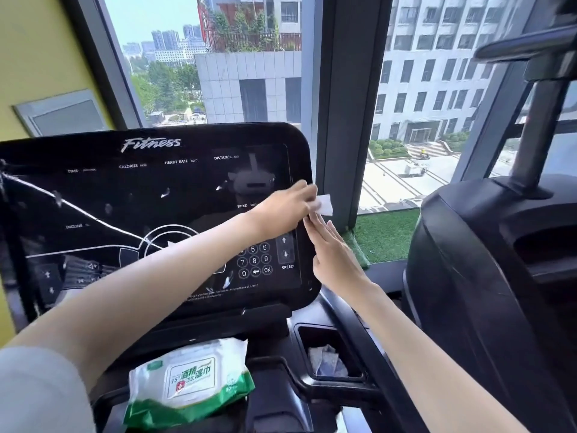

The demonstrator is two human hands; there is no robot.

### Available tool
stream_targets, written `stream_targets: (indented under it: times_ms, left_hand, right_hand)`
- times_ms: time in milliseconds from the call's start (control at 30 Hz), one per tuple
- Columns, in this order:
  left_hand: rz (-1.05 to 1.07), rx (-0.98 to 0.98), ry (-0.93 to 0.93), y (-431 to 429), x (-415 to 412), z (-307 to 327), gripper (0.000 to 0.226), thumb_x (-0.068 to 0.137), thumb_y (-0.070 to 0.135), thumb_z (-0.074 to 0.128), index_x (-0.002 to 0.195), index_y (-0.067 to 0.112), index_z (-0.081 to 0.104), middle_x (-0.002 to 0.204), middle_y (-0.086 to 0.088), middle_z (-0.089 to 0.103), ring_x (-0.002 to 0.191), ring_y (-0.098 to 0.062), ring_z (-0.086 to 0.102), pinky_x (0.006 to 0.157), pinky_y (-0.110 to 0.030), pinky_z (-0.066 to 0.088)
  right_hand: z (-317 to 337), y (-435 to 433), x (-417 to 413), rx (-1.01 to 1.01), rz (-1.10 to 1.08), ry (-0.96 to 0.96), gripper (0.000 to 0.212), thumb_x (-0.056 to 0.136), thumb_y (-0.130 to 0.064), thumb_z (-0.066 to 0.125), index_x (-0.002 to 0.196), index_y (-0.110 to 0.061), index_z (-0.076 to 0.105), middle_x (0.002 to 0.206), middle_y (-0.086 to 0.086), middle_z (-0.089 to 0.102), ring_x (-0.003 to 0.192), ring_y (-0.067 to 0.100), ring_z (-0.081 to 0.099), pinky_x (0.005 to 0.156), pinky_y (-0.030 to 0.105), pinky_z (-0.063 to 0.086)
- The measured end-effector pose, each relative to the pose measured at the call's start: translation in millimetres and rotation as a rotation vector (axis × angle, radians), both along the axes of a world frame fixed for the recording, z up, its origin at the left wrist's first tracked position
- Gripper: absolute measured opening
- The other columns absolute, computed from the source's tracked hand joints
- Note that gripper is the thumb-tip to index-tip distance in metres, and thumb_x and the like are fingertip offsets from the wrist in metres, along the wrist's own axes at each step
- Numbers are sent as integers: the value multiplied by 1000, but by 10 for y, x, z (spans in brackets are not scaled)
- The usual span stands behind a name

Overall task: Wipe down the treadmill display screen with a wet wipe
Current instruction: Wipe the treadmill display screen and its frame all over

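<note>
Head view: left hand (285, 212) pinches wet wipe (324, 205) at screen (140, 195) right edge; right hand (335, 256) flat.

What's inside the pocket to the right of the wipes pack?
The pocket holds crumpled whitish sheets, probably used wipes. They cover its floor, so anything lying beneath them cannot be seen.

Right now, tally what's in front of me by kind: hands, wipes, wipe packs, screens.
hands: 2, left hand, right hand
wet wipe in the left hand: 1
wet wipe pack: 1
crumpled wad in the side tray: 1
treadmill display screen: 1
Total: 6
</note>
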State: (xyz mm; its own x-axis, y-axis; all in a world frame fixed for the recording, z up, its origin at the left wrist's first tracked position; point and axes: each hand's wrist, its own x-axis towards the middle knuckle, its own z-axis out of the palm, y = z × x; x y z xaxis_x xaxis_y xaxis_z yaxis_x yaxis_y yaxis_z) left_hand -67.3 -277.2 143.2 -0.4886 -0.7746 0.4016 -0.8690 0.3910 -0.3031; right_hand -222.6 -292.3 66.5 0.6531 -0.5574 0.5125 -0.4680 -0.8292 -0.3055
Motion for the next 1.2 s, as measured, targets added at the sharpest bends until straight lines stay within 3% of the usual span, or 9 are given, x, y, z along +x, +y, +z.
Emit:
stream_targets:
  times_ms: [167,333,500,633,667,800,967,1100,1200]
  left_hand:
    - [259,-179,373,-116,-1,134,42,74,-21,49,104,3,64,91,-10,51,84,-24,44,54,-38,49]
    - [22,88,14,114,-51,-124,42,65,-22,54,96,4,65,94,-10,55,88,-26,49,46,-29,44]
    - [276,-196,413,-58,48,41,40,76,-19,53,106,3,67,90,-12,53,84,-28,48,57,-40,52]
    - [29,171,-31,143,-151,-233,42,72,-16,52,106,6,62,100,-9,51,94,-25,44,54,-41,52]
    - [25,183,-44,142,-138,-217,42,73,-16,52,107,6,62,100,-9,51,94,-24,44,55,-41,52]
    - [245,-113,411,-65,-52,-102,36,76,-18,55,104,3,66,90,-12,54,82,-27,49,59,-41,52]
    - [29,132,55,96,-165,-216,41,73,-19,54,104,6,65,94,-9,53,89,-24,48,54,-39,52]
    - [243,-93,398,-74,-45,-49,31,80,-16,53,102,2,66,90,-12,54,83,-25,48,61,-41,50]
    - [120,41,179,25,-151,-238,39,75,-19,52,105,4,64,95,-11,53,86,-25,47,57,-42,52]
  right_hand:
    - [-300,95,-64,-73,-62,-89,77,72,17,53,143,-2,30,152,12,25,139,23,25,115,38,21]
    - [-499,125,-88,-127,-38,-15,75,65,20,60,136,3,41,147,18,34,135,28,35,112,42,25]
    - [-527,121,-75,-113,-33,5,74,65,22,58,135,4,42,148,17,32,137,27,31,113,40,23]
    - [-575,103,-75,-125,-55,53,84,58,20,64,137,5,38,147,20,33,136,31,32,115,40,17]
    - [-583,102,-81,-129,-52,69,87,58,20,64,139,5,35,149,20,29,138,30,28,115,41,16]
    - [-612,119,-84,-143,-37,70,89,62,23,57,143,3,25,153,18,18,142,28,17,114,42,20]
    - [-597,91,-88,-235,-74,73,83,59,21,60,137,6,37,146,24,32,135,34,33,110,45,29]
    - [-600,126,-48,-304,-146,127,75,56,9,71,127,8,49,126,24,53,117,34,40,99,43,43]
    - [-601,154,-36,-298,-159,169,79,51,3,77,125,9,51,122,22,56,110,34,52,95,42,47]
